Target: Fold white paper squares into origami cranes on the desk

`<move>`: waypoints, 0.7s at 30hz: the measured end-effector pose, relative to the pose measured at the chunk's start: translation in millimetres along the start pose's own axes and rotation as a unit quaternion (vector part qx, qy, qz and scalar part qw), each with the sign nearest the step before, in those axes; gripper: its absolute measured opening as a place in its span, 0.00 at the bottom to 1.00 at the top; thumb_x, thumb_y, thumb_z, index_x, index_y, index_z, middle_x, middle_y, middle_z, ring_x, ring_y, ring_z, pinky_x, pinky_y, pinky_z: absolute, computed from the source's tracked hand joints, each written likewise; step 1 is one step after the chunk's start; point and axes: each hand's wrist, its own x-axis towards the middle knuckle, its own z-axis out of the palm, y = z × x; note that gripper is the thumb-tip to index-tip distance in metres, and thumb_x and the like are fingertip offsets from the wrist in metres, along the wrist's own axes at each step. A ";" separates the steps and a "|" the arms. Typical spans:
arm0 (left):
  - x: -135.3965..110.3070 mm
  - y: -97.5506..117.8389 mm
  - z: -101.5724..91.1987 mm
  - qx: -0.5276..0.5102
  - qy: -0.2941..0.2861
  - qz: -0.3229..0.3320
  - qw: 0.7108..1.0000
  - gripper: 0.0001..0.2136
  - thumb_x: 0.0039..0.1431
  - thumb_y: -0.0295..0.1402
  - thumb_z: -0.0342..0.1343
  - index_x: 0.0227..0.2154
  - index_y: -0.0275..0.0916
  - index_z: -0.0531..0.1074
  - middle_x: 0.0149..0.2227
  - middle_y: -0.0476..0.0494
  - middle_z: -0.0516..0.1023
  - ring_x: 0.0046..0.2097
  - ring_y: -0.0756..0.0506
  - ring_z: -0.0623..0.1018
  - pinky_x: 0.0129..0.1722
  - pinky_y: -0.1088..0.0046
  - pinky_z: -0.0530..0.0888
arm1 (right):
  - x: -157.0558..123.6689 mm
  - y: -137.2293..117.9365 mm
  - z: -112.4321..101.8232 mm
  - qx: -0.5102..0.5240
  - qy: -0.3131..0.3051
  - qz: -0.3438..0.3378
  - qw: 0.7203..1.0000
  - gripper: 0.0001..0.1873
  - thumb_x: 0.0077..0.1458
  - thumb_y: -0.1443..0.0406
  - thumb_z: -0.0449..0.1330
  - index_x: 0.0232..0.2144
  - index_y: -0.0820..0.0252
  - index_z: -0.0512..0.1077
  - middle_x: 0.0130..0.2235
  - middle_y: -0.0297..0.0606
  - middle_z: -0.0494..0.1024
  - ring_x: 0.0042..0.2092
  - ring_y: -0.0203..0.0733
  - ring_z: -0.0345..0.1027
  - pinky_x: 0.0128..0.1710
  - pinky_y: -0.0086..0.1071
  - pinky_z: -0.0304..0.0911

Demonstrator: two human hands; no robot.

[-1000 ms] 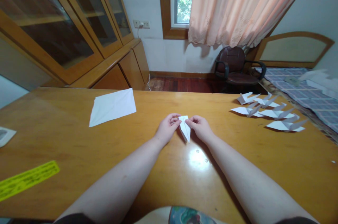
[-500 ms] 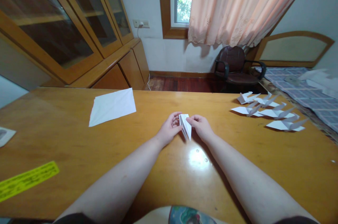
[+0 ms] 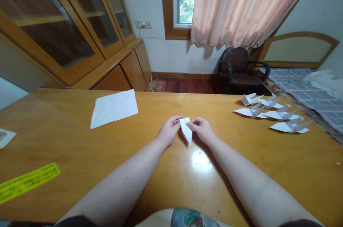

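Note:
A small folded white paper (image 3: pixel 187 131), kite-shaped with its narrow point toward me, is held just over the middle of the table. My left hand (image 3: pixel 169 129) grips its left upper edge, with the fingers partly behind the paper. On the other side my right hand (image 3: pixel 201 128) pinches it, the thumb lying on its front face. Several folded white paper cranes (image 3: pixel 291 126) stand together at the table's right far side. A flat sheet of white paper (image 3: pixel 114 108) lies to the left of my hands.
The wooden table (image 3: pixel 107 159) carries a yellow strip with writing (image 3: pixel 29 183) at the left front. A pale object (image 3: pixel 5 137) lies at its left edge. Beyond the table are a glass-doored cabinet (image 3: pixel 107 59), an office chair (image 3: pixel 237 66) and a bed (image 3: pixel 308 91).
The folded paper has turned from showing its layered left edge to showing a flat, wider front face. Both hands have shifted slightly with it. The cranes and the flat sheet have stayed put.

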 end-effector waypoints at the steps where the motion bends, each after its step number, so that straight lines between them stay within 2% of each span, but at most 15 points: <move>1: -0.1 -0.1 -0.1 -0.003 0.001 -0.004 1.000 0.13 0.51 0.32 0.58 0.40 0.36 0.73 0.40 0.40 0.79 0.43 0.45 0.78 0.46 0.66 0.72 | 0.1 0.9 -0.1 -0.003 -0.001 -0.004 1.000 0.19 0.40 0.52 0.66 0.20 0.59 0.65 0.20 0.30 0.69 0.23 0.34 0.59 0.24 0.29 0.55; 10: -0.1 -2.7 -1.2 -0.067 0.002 -0.057 0.996 0.15 0.49 0.35 0.61 0.40 0.35 0.75 0.35 0.42 0.80 0.34 0.48 0.78 0.35 0.73 0.74 | -0.6 1.1 -0.8 0.000 -0.013 -0.025 1.000 0.18 0.41 0.53 0.64 0.20 0.58 0.63 0.19 0.28 0.66 0.23 0.33 0.57 0.24 0.28 0.52; 14: -1.3 0.2 -1.6 -0.075 -0.005 -0.068 0.995 0.16 0.49 0.38 0.61 0.40 0.34 0.75 0.35 0.42 0.80 0.33 0.49 0.78 0.35 0.73 0.74 | -0.1 3.6 -1.0 0.001 -0.010 -0.031 0.999 0.18 0.42 0.54 0.65 0.21 0.58 0.62 0.19 0.27 0.65 0.22 0.32 0.57 0.24 0.28 0.52; 21: -2.0 -0.7 -3.2 -0.028 0.001 -0.051 0.998 0.16 0.51 0.39 0.60 0.41 0.36 0.75 0.37 0.42 0.80 0.35 0.48 0.78 0.38 0.71 0.75 | -1.2 1.6 -0.3 -0.025 0.004 -0.027 0.999 0.18 0.40 0.54 0.65 0.19 0.57 0.61 0.19 0.28 0.66 0.23 0.32 0.57 0.23 0.28 0.53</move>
